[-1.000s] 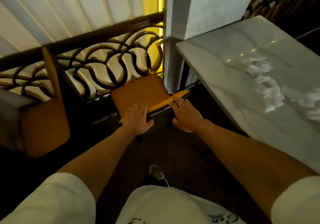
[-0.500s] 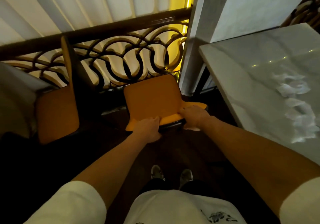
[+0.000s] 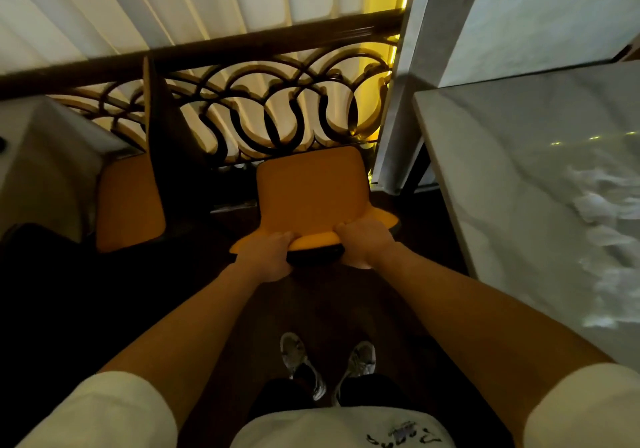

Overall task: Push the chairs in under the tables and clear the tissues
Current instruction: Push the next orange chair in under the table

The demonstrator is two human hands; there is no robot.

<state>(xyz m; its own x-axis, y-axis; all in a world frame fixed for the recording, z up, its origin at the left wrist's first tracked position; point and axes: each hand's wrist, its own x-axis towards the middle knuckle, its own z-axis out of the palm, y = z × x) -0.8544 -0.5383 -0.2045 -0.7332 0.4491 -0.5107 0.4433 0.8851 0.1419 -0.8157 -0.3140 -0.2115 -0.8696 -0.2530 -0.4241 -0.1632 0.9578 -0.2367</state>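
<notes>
Both the left hand [image 3: 268,255] and right hand [image 3: 365,243] clasp the orange chair [image 3: 311,194], not yet pushed in; tissues [image 3: 609,239] remain on the desk [image 3: 502,156] at 3 o'clock.

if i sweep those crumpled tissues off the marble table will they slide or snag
The tissues look crumpled, thin and limp, so they would probably bunch and drag rather than slide as one. They seem very light and may scatter or flutter. The marble table looks glossy, so it likely offers little to snag on.
</notes>
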